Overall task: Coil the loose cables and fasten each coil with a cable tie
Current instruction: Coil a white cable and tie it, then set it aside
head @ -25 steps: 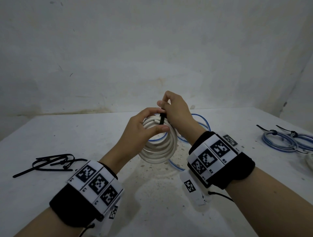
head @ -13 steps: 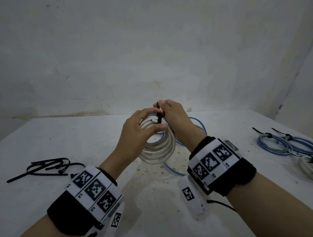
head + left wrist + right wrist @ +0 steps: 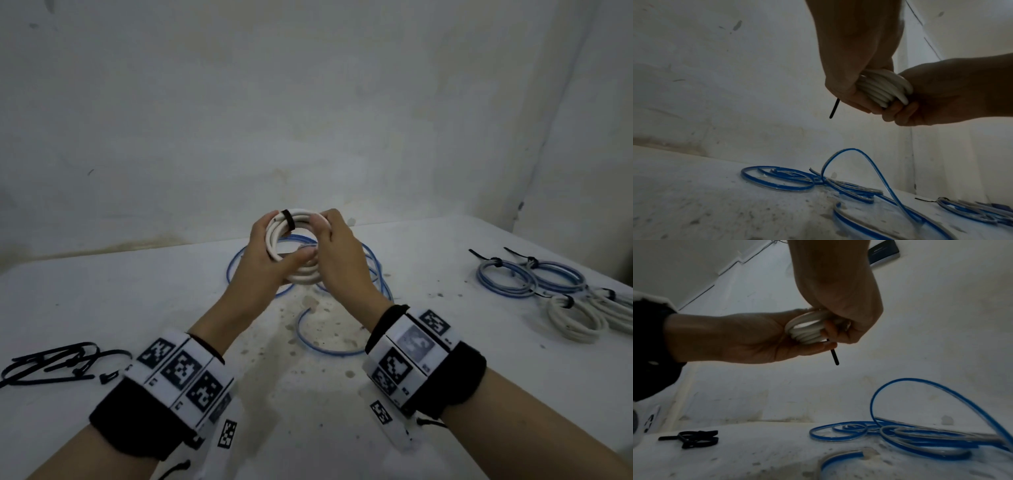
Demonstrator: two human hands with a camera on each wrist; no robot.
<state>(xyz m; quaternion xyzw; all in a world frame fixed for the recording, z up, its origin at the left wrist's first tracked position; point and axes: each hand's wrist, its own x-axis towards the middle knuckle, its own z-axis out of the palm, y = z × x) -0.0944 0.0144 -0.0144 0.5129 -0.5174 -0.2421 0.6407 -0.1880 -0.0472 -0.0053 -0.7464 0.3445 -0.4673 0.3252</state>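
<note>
Nearest the viewer, two forearms with black wristbands carrying white marker blocks reach out over the white, speckled bench (image 3: 102, 294). Toward the near left edge of the bench lies a loose heap of black cable ties (image 3: 58, 365), also seen from the right wrist view (image 3: 694, 438).

Further out, above the middle of the bench, both hands hold a white cable coil (image 3: 301, 270) off the surface. The left hand (image 3: 263, 263) is clamped on the coil's left side, fingers curled over the windings and thumb reaching through the opening; from the left wrist view (image 3: 857, 65) the fingers wrap the white windings (image 3: 885, 87). The right hand (image 3: 339, 260) grips the coil's right side, fingers curled round it; the right wrist view (image 3: 840, 305) shows the same hold on the coil (image 3: 807, 327).

A black cable tie (image 3: 288, 219) bands the top of the coil, near the left hand's fingertips. Its free tail sticks out below the hands in both wrist views (image 3: 834, 109) (image 3: 834, 356).

Under and beyond the hands, a loose blue cable (image 3: 329, 342) sprawls in uneven loops on the bench, one loop arching up off the surface (image 3: 859, 162) (image 3: 931, 386).

Toward the far right edge lie tied blue coils (image 3: 507, 279) and, nearer the viewer, tied white coils (image 3: 575, 320), each with a black tie.
</note>
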